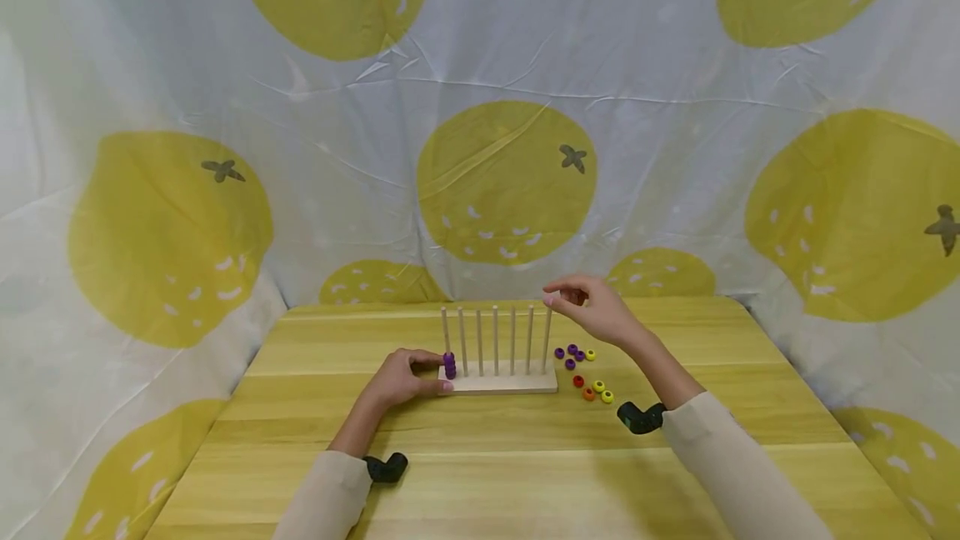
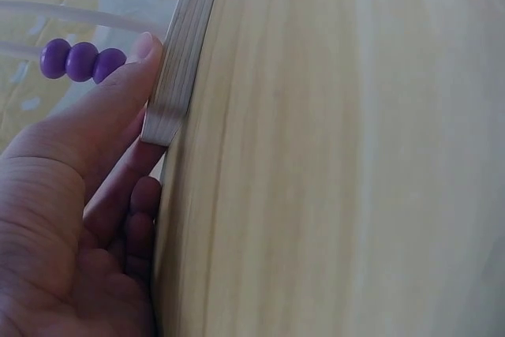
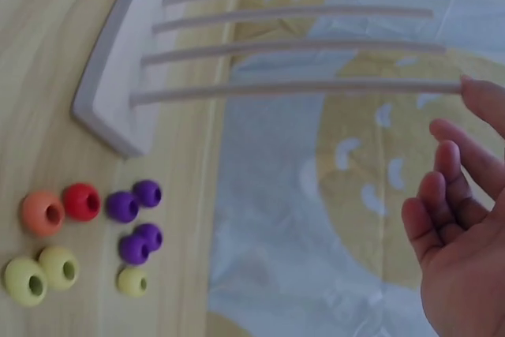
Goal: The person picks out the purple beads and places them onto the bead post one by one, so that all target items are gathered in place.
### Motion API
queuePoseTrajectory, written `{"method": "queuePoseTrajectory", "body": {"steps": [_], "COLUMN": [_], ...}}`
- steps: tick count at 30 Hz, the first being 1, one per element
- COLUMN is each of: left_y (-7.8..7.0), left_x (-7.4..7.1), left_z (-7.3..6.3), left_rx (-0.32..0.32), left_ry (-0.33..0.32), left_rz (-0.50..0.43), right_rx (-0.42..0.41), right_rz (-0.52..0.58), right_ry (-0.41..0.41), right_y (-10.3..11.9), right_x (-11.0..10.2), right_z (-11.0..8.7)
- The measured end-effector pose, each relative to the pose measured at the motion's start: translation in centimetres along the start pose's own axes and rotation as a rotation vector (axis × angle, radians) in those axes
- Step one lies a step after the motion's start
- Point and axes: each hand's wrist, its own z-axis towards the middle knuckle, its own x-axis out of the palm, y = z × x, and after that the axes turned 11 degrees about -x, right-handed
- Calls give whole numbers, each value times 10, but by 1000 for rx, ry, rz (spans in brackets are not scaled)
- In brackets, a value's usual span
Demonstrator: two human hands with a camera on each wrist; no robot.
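A pale wooden peg stand with a row of upright pegs stands on the table. Purple beads are stacked on its leftmost peg; three show in the left wrist view. My left hand grips the left end of the base, thumb at the front edge and fingers behind. My right hand is raised at the rightmost peg, a fingertip touching its top. Its other fingers are loosely bent, and no bead shows in it. Loose purple beads lie right of the stand.
Also right of the stand lie a red bead, an orange bead and several yellow beads. A white cloth with yellow fruit prints hangs behind the wooden table.
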Motion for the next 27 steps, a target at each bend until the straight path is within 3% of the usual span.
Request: {"method": "queuePoseTrajectory", "body": {"steps": [13, 27], "left_y": [-5, -3], "left_x": [0, -2], "left_z": [0, -3], "left_rx": [-6, -21], "left_ry": [0, -2], "left_rz": [-11, -15], "right_rx": [81, 190], "right_rz": [-26, -15], "right_ry": [-31, -13], "right_y": [-39, -85], "right_x": [-13, 0], "right_z": [-34, -65]}}
